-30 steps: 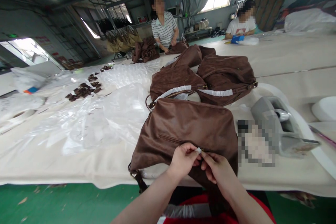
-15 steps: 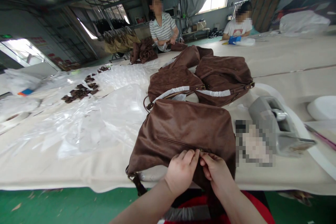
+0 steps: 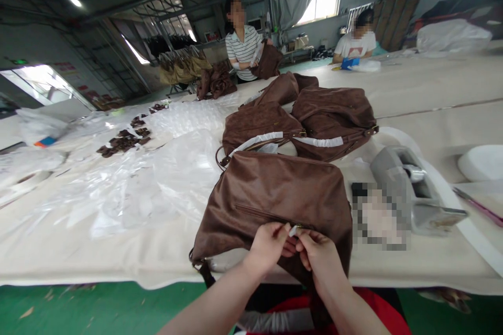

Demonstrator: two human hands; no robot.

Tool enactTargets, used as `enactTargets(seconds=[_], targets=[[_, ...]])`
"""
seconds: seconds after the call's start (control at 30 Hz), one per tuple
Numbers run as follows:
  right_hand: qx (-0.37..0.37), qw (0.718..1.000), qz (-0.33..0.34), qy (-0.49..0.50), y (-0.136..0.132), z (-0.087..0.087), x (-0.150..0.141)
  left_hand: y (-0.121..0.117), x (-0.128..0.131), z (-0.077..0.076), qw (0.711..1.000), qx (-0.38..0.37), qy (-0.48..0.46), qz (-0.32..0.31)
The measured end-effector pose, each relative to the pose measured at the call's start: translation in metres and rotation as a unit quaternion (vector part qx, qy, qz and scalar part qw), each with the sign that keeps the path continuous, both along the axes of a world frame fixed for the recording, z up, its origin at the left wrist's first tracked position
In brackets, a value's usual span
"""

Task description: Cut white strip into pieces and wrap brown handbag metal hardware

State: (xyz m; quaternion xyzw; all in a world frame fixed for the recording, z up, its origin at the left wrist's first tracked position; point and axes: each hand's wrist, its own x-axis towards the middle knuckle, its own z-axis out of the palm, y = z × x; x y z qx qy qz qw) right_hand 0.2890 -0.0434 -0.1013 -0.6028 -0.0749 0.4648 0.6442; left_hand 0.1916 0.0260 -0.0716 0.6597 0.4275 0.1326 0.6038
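With left hand, pinching white scrap; uncovered again after being hidden 0.5 s ago, so seemingly still being worked; with right hand, close beside, cannot tell whether clamped; over brown bag at table's near edge.

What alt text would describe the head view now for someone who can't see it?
A person's left hand and right hand meet at a small white piece over a brown bag on a cream table. More brown bags lie behind it, clear plastic to the left, and two other people beyond.
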Motion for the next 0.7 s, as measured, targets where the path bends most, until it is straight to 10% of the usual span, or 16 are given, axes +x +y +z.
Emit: enactTargets(seconds=[0.3,0.5,0.7], targets=[[-0.024,0.973,0.122,-0.194,-0.038,0.03,0.043,0.004,0.004,-0.01,0.998,-0.034,-0.042,0.039],[-0.268,0.736,-0.164,-0.6,-0.128,0.071,0.197,0.01,0.005,-0.02,0.997,-0.049,-0.046,0.036],[-0.185,0.859,-0.061,-0.472,-0.14,0.056,0.264,0.015,0.005,-0.027,0.998,-0.052,-0.033,0.03]])
